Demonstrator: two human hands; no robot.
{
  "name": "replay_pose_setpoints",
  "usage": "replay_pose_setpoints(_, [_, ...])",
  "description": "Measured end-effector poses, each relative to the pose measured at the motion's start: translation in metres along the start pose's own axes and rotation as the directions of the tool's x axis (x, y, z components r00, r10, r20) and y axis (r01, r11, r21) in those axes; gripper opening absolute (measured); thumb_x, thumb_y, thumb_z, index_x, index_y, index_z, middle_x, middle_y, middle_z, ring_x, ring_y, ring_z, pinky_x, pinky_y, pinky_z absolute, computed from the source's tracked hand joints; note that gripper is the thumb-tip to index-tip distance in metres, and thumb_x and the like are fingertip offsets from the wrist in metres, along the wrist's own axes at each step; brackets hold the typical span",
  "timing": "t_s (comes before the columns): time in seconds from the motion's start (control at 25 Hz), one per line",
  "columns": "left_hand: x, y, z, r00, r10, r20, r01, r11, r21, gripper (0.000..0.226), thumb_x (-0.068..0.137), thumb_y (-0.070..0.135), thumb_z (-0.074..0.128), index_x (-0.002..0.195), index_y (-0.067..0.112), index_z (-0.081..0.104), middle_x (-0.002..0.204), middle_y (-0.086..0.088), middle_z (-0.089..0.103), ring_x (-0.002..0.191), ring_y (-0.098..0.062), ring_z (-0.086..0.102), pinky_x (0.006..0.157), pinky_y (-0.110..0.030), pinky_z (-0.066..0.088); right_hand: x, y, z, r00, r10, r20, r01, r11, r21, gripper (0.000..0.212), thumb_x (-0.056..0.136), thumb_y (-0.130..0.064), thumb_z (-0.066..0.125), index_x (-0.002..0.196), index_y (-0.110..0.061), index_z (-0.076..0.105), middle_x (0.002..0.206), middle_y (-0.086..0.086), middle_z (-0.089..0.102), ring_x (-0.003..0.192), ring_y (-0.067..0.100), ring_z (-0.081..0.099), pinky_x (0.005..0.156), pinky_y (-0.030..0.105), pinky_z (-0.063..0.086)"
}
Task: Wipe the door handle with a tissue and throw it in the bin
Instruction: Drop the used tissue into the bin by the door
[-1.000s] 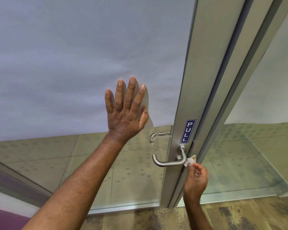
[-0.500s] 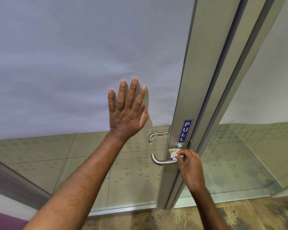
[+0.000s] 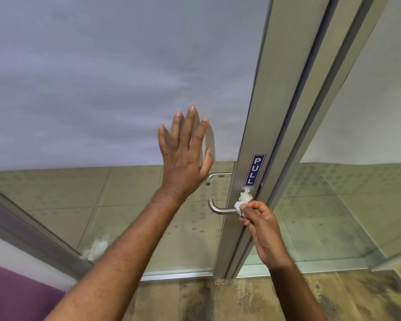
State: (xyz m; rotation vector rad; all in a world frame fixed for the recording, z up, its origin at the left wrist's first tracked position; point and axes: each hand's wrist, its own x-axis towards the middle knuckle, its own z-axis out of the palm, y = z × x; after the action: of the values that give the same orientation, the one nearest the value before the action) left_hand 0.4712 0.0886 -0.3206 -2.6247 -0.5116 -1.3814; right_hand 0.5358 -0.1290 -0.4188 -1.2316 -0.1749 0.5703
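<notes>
A silver lever door handle [image 3: 220,210] sticks out to the left from the metal door frame [image 3: 262,117], below a blue PULL sticker [image 3: 254,169]. My right hand [image 3: 262,225] pinches a crumpled white tissue [image 3: 243,201] and presses it against the handle's base at the frame. My left hand [image 3: 185,156] is spread with fingers apart, palm toward the frosted glass door panel [image 3: 102,77], left of the handle. No bin is in view.
A second handle [image 3: 215,176] shows through the glass on the door's far side. Another glass panel [image 3: 361,181] stands to the right of the frame. Patterned carpet [image 3: 218,300] lies below; a purple wall strip [image 3: 12,290] is at the lower left.
My right hand brought the tissue from beside the frame onto the handle's base and keeps rubbing there. My left hand's fingers have spread and tilted slightly on the glass.
</notes>
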Motion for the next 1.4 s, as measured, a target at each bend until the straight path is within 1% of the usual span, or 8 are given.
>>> replay_pose_setpoints(0.16, [-0.066, 0.040, -0.011, 0.939, -0.240, 0.247, 0.310, 0.900, -0.307, 0.039, 0.099, 0.035, 0.063, 0.137, 0.025, 0.061, 0.151, 0.000, 0.052, 0.140, -0.022, 0.045, 0.112, -0.044, 0.034, -0.015, 0.000, 0.006, 0.995, 0.048, 0.088, -0.047, 0.999, -0.013, 0.022, 0.079, -0.014, 0.081, 0.094, -0.017, 0.066, 0.087, 0.005, 0.074, 0.076, 0.015, 0.064, 0.079, 0.029, 0.052])
replay_pose_setpoints(0.28, [-0.116, 0.059, -0.019, 0.641, -0.413, 0.647, 0.761, 0.450, -0.467, 0.021, 0.099, 0.026, 0.074, 0.119, 0.022, 0.071, 0.114, -0.001, 0.072, 0.104, -0.019, 0.067, 0.091, -0.038, 0.052, -0.026, 0.011, 0.011, 0.981, 0.097, 0.170, -0.087, 0.994, -0.062, 0.028, 0.084, -0.013, 0.079, 0.110, -0.011, 0.068, 0.096, 0.004, 0.077, 0.089, 0.017, 0.072, 0.082, 0.026, 0.055])
replay_pose_setpoints(0.36, [-0.145, 0.060, -0.028, 0.438, -0.427, 0.791, 0.894, 0.111, -0.435, 0.017, 0.099, 0.018, 0.074, 0.116, 0.019, 0.072, 0.100, -0.008, 0.072, 0.083, -0.014, 0.069, 0.077, -0.033, 0.056, -0.033, 0.021, 0.018, 0.960, 0.149, 0.236, -0.123, 0.985, -0.120, 0.034, 0.085, -0.017, 0.079, 0.116, -0.011, 0.069, 0.106, 0.007, 0.079, 0.099, 0.018, 0.074, 0.089, 0.029, 0.055])
replay_pose_setpoints(0.48, [-0.186, 0.049, -0.045, 0.323, -0.467, 0.823, 0.920, -0.048, -0.388, 0.012, 0.099, 0.008, 0.071, 0.110, 0.014, 0.074, 0.087, 0.000, 0.071, 0.065, -0.003, 0.066, 0.060, -0.013, 0.049, -0.046, 0.045, 0.032, 0.928, 0.209, 0.309, -0.147, 0.966, -0.211, 0.028, 0.090, -0.006, 0.070, 0.117, -0.013, 0.070, 0.107, 0.012, 0.079, 0.102, 0.024, 0.074, 0.094, 0.034, 0.055])
replay_pose_setpoints(0.64, [-0.231, 0.014, -0.079, 0.174, -0.595, 0.785, 0.928, -0.166, -0.333, 0.008, 0.099, 0.001, 0.069, 0.105, -0.002, 0.073, 0.078, -0.002, 0.069, 0.056, -0.003, 0.061, 0.055, -0.011, 0.045, -0.070, 0.086, 0.069, 0.835, 0.270, 0.480, -0.060, 0.911, -0.409, 0.037, 0.085, -0.004, 0.068, 0.116, -0.024, 0.068, 0.100, 0.007, 0.081, 0.094, 0.018, 0.077, 0.075, 0.017, 0.055])
replay_pose_setpoints(0.92, [-0.314, -0.089, -0.138, 0.017, -0.737, 0.676, 0.935, -0.227, -0.271, 0.012, 0.098, -0.002, 0.068, 0.107, -0.010, 0.071, 0.072, -0.005, 0.066, 0.054, -0.001, 0.059, 0.056, -0.011, 0.045, -0.099, 0.186, 0.172, 0.695, 0.214, 0.687, 0.467, 0.592, -0.657, 0.025, 0.083, -0.023, 0.078, 0.102, -0.036, 0.070, 0.102, -0.013, 0.062, 0.088, 0.002, 0.062, 0.069, 0.010, 0.045])
replay_pose_setpoints(1.2, [-0.418, -0.237, -0.193, -0.068, -0.813, 0.579, 0.990, -0.125, -0.060, 0.019, 0.095, 0.033, 0.058, 0.085, 0.022, 0.068, 0.081, 0.014, 0.062, 0.075, -0.004, 0.055, 0.071, -0.028, 0.046, -0.127, 0.316, 0.317, 0.648, 0.330, 0.686, 0.446, 0.565, -0.694, 0.005, 0.079, -0.038, 0.074, 0.075, -0.037, 0.071, 0.073, -0.019, 0.065, 0.079, -0.007, 0.061, 0.067, 0.008, 0.041])
replay_pose_setpoints(1.4, [-0.501, -0.329, -0.213, -0.161, -0.891, 0.425, 0.962, -0.045, 0.269, 0.031, 0.103, 0.025, 0.061, 0.132, 0.019, 0.068, 0.133, -0.006, 0.069, 0.125, -0.028, 0.063, 0.104, -0.042, 0.052, -0.140, 0.412, 0.388, 0.639, 0.444, 0.628, 0.409, 0.495, -0.767, 0.009, 0.084, -0.010, 0.078, 0.083, -0.014, 0.071, 0.078, 0.004, 0.071, 0.071, 0.018, 0.064, 0.072, 0.035, 0.052])
